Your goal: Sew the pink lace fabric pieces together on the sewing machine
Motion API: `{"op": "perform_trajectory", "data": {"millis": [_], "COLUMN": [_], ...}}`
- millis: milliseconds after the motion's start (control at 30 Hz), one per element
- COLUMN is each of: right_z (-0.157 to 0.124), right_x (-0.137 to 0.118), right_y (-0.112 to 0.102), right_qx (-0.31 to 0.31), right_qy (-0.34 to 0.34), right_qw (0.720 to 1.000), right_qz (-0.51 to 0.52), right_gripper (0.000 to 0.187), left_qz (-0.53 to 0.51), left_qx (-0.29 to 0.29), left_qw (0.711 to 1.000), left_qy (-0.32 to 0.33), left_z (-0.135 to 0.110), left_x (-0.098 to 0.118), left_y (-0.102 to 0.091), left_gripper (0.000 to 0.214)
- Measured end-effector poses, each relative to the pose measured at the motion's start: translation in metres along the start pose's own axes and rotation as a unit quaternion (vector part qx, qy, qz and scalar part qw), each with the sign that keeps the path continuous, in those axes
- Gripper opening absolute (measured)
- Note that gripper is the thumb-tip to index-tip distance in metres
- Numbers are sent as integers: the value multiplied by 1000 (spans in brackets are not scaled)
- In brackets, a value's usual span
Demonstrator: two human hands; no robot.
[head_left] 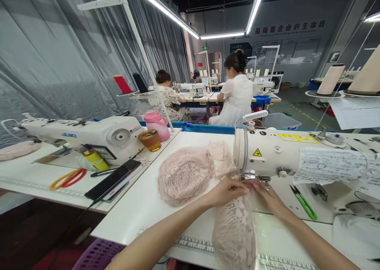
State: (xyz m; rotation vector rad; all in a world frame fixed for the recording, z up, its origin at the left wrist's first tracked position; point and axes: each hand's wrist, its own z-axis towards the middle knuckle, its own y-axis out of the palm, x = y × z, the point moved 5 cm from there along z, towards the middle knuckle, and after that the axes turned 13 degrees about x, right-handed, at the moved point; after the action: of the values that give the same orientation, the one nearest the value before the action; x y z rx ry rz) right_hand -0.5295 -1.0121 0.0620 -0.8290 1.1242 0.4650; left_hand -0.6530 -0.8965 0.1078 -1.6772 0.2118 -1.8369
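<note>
Both my hands meet under the needle of a white sewing machine (pixel 276 153). My left hand (pixel 228 191) is closed, pinching pink lace fabric (pixel 234 230) right at the presser foot. My right hand (pixel 265 194) rests beside it, fingers pressed down on the same lace. The lace strip runs from the needle toward me and hangs over the table's front edge. A heap of the same pink lace (pixel 185 175) lies to the left of the machine head.
Green thread snips (pixel 304 202) lie right of the needle. A second sewing machine (pixel 86 137), a phone (pixel 114 179), a pink jug (pixel 157 123) and coloured bands (pixel 68 179) sit on the left table. Two people work at stations further back. A purple basket (pixel 97 256) stands below.
</note>
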Motion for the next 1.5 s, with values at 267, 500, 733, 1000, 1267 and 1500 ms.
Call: {"op": "perform_trajectory", "data": {"millis": [267, 500, 733, 1000, 1267, 1500], "right_z": [-2, -2, -8, -7, -17, -29], "right_x": [-13, -15, -18, -13, -22, -42], "right_y": [8, 8, 9, -6, -11, 2], "right_qx": [-28, -11, -43, 12, 40, 35], "right_qy": [-25, -20, -6, -61, -201, -379], "right_qw": [999, 1000, 998, 971, 922, 812], "right_qz": [5, -16, -55, -230, -327, -442], "right_gripper": [36, 35, 43, 24, 31, 36], "left_qz": [120, 163, 142, 282, 346, 364], "left_qx": [30, 56, 27, 65, 52, 56], "left_qw": [992, 985, 989, 957, 928, 899], "left_qy": [1, -18, -26, -20, 130, 235], "left_z": [11, 6, -3, 8, -25, -50], "left_x": [-18, -21, -20, -18, 5, -2], "left_y": [10, 3, -1, -2, 21, 44], "left_gripper": [26, 17, 33, 10, 21, 49]}}
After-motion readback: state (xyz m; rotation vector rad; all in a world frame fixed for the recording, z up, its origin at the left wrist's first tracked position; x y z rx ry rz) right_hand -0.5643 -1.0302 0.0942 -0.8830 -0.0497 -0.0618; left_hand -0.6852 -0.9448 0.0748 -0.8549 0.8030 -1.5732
